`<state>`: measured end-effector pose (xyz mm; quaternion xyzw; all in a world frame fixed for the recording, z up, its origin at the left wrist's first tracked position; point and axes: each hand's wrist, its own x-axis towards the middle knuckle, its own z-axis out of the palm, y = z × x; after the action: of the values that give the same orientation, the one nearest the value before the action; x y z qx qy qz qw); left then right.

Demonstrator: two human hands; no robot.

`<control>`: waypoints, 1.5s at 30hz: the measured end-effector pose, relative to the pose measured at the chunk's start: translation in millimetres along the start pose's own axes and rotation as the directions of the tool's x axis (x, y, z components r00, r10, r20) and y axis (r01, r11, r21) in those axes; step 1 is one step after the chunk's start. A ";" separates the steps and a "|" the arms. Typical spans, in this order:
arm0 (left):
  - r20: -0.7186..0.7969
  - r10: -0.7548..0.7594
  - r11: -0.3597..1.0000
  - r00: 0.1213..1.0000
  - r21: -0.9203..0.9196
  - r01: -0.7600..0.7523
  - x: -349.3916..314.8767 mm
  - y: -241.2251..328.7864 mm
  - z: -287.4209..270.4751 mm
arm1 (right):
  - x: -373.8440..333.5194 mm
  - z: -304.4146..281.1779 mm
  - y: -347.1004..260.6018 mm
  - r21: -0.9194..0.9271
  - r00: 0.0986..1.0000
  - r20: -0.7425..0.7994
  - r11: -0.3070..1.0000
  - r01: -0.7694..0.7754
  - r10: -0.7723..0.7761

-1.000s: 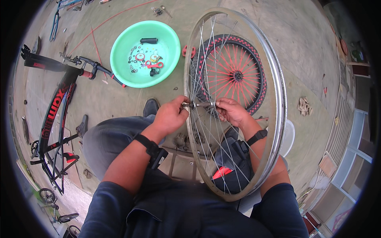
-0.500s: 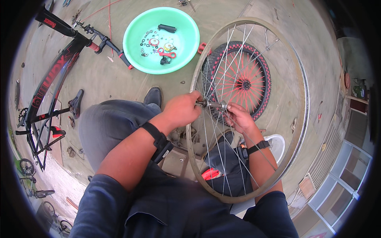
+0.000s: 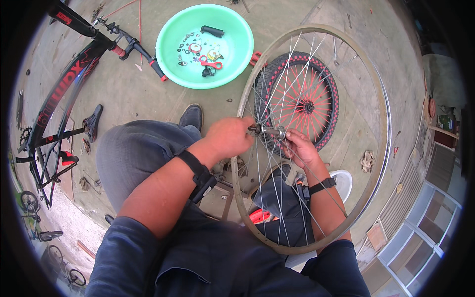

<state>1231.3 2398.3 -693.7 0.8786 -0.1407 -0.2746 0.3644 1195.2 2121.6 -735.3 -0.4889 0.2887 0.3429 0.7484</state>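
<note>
A bare bicycle wheel [image 3: 238, 190] without a tyre stands tilted across my lap, its metal rim dull and stained. Its silver hub [image 3: 269, 131] lies between my two hands. At the hub's left end, the fingers of my left hand [image 3: 228, 137] are closed around the dark axle end. My right hand [image 3: 301, 148] reaches in among the spokes from the other side, thumb and fingers pinching the hub's right end. Whatever small part may sit under the fingertips is hidden.
A green basin [image 3: 163, 49] with small bike parts stands ahead on the floor. Beyond the rim lies a black-and-red tyred wheel [image 3: 330, 81] with red spokes. A black bike frame [image 3: 62, 91] stands at the left. A white bucket [image 3: 342, 184] is by my right forearm.
The whole view has shifted slightly, so the basin and frame appear a little higher. Both hands stay at the hub, with only slight finger movement.
</note>
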 end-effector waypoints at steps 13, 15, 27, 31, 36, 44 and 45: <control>-0.051 0.036 0.997 0.998 -0.064 -0.040 1.8 -0.9 4.1 | -7.4 13.8 -9.0 -0.027 0.999 -0.022 0.999 -0.023 0.023; -0.061 0.042 0.996 0.997 -0.071 -0.046 2.2 -0.7 5.3 | -7.4 10.8 -8.4 -0.037 0.999 -0.016 0.999 -0.032 0.031; -0.063 0.018 0.995 0.998 -0.101 -0.024 3.2 1.7 7.0 | -3.3 0.8 -3.2 0.014 0.998 0.068 1.000 -0.004 0.003; -0.008 -0.040 0.996 0.999 -0.085 0.039 6.1 0.9 6.9 | -4.4 5.1 -4.3 0.025 0.999 0.043 1.000 -0.004 0.003; -0.031 -0.031 0.986 0.999 -0.167 0.025 4.3 1.5 8.9 | -4.9 4.4 -5.4 0.012 0.998 0.066 1.000 -0.004 0.003; 0.007 -0.062 0.980 0.998 -0.191 0.062 5.3 2.0 6.4 | -6.4 4.6 -6.9 -0.051 0.999 0.051 0.999 0.002 0.001; -0.008 -0.036 0.979 0.999 -0.199 0.033 5.4 1.6 6.7 | -6.4 4.7 -6.9 -0.046 0.999 0.049 0.999 -0.004 0.006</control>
<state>1231.7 2391.0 -698.4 0.8417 -0.0952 -0.2885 0.4464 1197.3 2122.4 -725.1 -0.4966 0.2636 0.3630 0.7430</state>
